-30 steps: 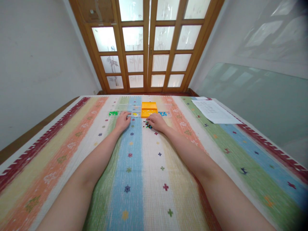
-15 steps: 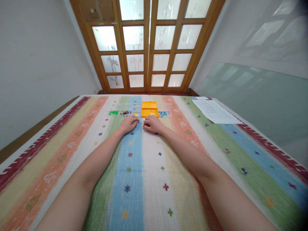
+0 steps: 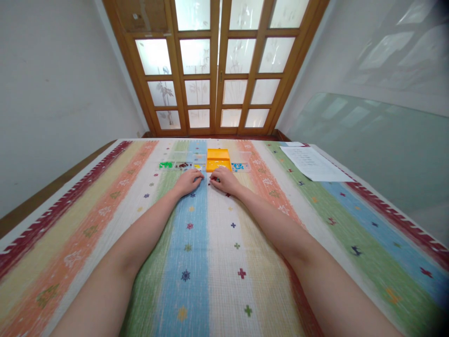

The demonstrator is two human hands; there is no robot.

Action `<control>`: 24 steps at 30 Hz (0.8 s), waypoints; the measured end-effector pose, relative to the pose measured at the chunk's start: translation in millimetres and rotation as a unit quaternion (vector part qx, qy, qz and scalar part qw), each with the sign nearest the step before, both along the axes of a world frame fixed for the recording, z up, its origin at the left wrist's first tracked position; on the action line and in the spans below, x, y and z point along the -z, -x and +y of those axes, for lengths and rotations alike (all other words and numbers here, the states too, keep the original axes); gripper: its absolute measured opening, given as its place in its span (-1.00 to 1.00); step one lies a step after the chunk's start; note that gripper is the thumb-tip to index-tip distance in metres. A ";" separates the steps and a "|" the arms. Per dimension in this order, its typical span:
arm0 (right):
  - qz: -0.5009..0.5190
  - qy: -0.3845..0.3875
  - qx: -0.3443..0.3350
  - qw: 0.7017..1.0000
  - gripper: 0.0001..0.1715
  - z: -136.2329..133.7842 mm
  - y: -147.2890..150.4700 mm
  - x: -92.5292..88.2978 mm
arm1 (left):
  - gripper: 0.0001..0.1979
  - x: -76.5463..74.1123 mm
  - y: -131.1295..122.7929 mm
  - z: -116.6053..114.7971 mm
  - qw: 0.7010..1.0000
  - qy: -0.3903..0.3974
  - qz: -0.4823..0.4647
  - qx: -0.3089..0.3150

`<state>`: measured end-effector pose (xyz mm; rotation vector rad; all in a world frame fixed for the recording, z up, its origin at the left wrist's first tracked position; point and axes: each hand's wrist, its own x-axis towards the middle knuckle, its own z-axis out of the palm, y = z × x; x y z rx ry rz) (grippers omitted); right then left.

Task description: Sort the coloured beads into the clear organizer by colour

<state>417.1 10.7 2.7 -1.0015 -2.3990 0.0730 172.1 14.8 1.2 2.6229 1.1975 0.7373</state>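
Note:
My left hand (image 3: 190,181) rests on the tablecloth, its fingers bent and pressed together; whatever they may hold is hidden. Just across from it, my right hand (image 3: 225,180) is curled closed, with a tiny dark and greenish bit (image 3: 218,179) showing at its fingers, too small to name. Right behind that hand stands an open yellow case (image 3: 218,154) with small pale pieces in its lower half. Clear plastic boxes flank the case. They hold green pieces (image 3: 166,165), dark brown pieces (image 3: 182,165), yellow pieces (image 3: 197,166) and blue pieces (image 3: 238,166).
A striped tablecloth (image 3: 185,238) covers the long table. Printed white paper (image 3: 312,164) lies at the far right. Beyond the table are wooden doors with glass panes (image 3: 239,91); a pale glass panel (image 3: 372,140) leans on the right wall.
My right hand's fingers have shifted slightly, and the tiny bit by them shows a little differently. My left hand stays almost in the same place.

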 end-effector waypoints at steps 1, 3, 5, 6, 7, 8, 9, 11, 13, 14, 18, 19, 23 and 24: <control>0.022 0.002 0.028 0.999 -0.85 1.9 -2.5 0.3 | -0.72 -0.1 -0.5 -0.3 1.000 -0.001 0.000 0.007; 0.063 0.005 0.094 0.994 -0.84 7.0 -8.8 0.9 | -0.73 -0.2 -2.2 -1.4 1.000 -0.003 -0.003 0.024; 0.098 0.004 0.158 0.983 -0.83 13.1 -16.2 1.7 | -0.74 -0.3 -4.8 -3.0 0.999 -0.004 -0.006 0.046; 0.112 0.005 0.187 0.976 -0.83 16.1 -19.9 2.1 | -0.75 -0.4 -6.2 -4.0 0.998 -0.005 -0.007 0.056; 0.123 0.009 0.213 0.969 -0.82 18.9 -23.4 2.5 | -0.76 -0.5 -7.8 -5.0 0.998 -0.005 -0.007 0.067; 0.130 0.017 0.239 0.962 -0.81 21.4 -26.6 2.9 | -0.77 -0.8 -9.3 -6.1 0.997 -0.005 -0.006 0.077; 0.135 0.027 0.261 0.956 -0.81 23.5 -29.4 3.2 | -0.78 -1.1 -10.8 -7.2 0.996 -0.004 -0.005 0.084; 0.135 0.046 0.294 0.945 -0.79 26.8 -33.7 3.8 | -0.79 -2.0 -13.2 -9.4 0.995 -0.001 -0.005 0.095; 0.128 0.060 0.313 0.939 -0.78 29.0 -36.3 4.5 | -0.79 -3.2 -14.4 -11.2 0.995 0.002 -0.007 0.103; 0.123 0.065 0.318 0.938 -0.77 29.7 -37.0 5.0 | -0.79 -4.0 -14.4 -11.9 0.994 0.004 -0.009 0.107; 0.102 0.072 0.322 0.938 -0.71 30.5 -37.0 6.2 | -0.76 -7.1 -12.6 -13.0 0.990 0.016 -0.005 0.137; 0.099 0.068 0.321 0.939 -0.70 30.1 -36.5 6.3 | -0.74 -7.7 -12.2 -12.9 0.990 0.018 -0.004 0.142; 0.082 0.045 0.307 0.947 -0.69 27.3 -33.6 6.4 | -0.70 -8.6 -11.9 -12.2 0.990 0.025 0.009 0.142; 0.076 0.039 0.299 0.950 -0.69 26.5 -32.8 6.6 | -0.70 -8.6 -12.1 -12.2 0.990 0.024 0.013 0.139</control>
